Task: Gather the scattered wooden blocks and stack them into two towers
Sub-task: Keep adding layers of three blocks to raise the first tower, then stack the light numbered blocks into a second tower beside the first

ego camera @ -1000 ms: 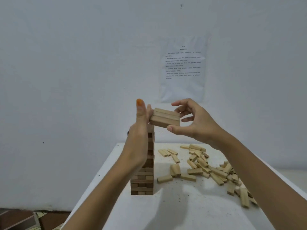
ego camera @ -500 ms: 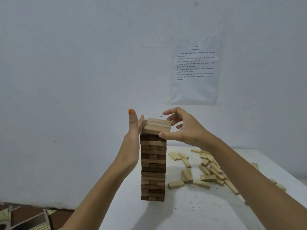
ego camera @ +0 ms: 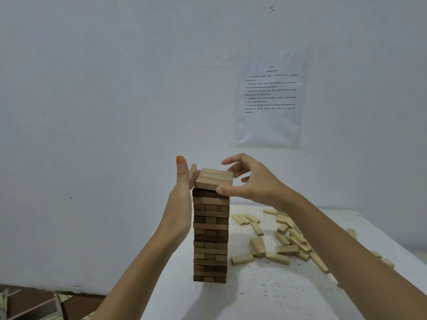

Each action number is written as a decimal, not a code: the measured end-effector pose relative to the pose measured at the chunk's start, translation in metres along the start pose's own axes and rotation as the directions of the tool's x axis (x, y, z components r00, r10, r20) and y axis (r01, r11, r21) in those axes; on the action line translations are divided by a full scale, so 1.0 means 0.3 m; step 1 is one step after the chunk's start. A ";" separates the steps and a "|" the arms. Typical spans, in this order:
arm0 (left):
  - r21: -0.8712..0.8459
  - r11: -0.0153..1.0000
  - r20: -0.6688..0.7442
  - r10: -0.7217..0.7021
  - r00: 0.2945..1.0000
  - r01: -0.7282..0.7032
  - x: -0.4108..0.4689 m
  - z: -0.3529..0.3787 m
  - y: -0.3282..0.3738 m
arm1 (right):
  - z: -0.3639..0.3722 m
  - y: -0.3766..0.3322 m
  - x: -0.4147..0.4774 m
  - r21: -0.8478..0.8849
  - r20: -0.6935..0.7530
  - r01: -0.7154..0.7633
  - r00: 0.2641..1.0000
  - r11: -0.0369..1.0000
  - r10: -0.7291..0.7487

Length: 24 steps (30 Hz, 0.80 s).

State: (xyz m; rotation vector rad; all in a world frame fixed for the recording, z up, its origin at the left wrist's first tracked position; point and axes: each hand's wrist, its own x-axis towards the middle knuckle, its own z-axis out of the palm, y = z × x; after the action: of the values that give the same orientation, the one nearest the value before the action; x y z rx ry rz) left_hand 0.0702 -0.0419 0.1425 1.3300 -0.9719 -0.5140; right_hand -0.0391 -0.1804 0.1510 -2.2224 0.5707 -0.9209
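Observation:
A tall tower of wooden blocks (ego camera: 210,239) stands on the white table (ego camera: 265,296), near its left edge. A top layer of three light blocks (ego camera: 215,179) lies side by side on it. My left hand (ego camera: 182,192) presses straight fingers against the left end of that layer, thumb pointing up. My right hand (ego camera: 256,183) pinches the same layer, thumb on its front right corner and curled fingers at its far right end. Several loose blocks (ego camera: 284,241) lie scattered on the table to the right of the tower.
A printed sheet in a plastic sleeve (ego camera: 270,100) hangs on the white wall behind. The table's left edge runs close beside the tower, with brown floor and tiles (ego camera: 34,306) below it. More blocks lie behind my right forearm near the right edge.
Both hands brought the three-block layer down from the air onto the top of the tower. The view shifted so the tower shows fully.

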 end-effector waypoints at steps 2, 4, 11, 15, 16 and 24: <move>0.007 1.000 -0.010 -0.002 1.000 0.002 0.001 -0.001 -0.007 | 0.002 0.002 0.001 0.004 0.007 -0.006 1.000 1.000 0.006; 0.015 1.000 -0.008 -0.008 1.000 0.008 -0.002 0.001 -0.011 | 0.004 0.003 0.002 0.000 0.016 -0.012 1.000 1.000 0.012; 0.021 1.000 -0.016 -0.015 1.000 0.015 -0.003 0.003 -0.019 | 0.010 0.008 0.002 0.010 0.040 -0.017 0.999 1.000 0.017; 0.013 1.000 -0.010 -0.026 1.000 0.026 -0.007 0.002 -0.025 | 0.009 0.008 -0.002 0.019 0.075 -0.023 0.997 1.000 0.021; 0.012 1.000 -0.006 -0.025 1.000 0.025 -0.009 0.002 -0.026 | 0.010 0.007 -0.001 0.015 0.083 -0.024 0.996 1.000 0.023; -0.005 1.000 -0.002 -0.012 1.000 0.012 -0.013 0.003 -0.026 | 0.006 0.003 -0.003 -0.001 0.104 -0.046 0.993 0.999 0.046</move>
State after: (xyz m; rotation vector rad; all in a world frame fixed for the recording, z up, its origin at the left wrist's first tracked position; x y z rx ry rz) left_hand 0.0691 -0.0410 0.1338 1.3322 -0.9607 -0.5243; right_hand -0.0386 -0.1799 0.1489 -2.2319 0.5707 -0.7767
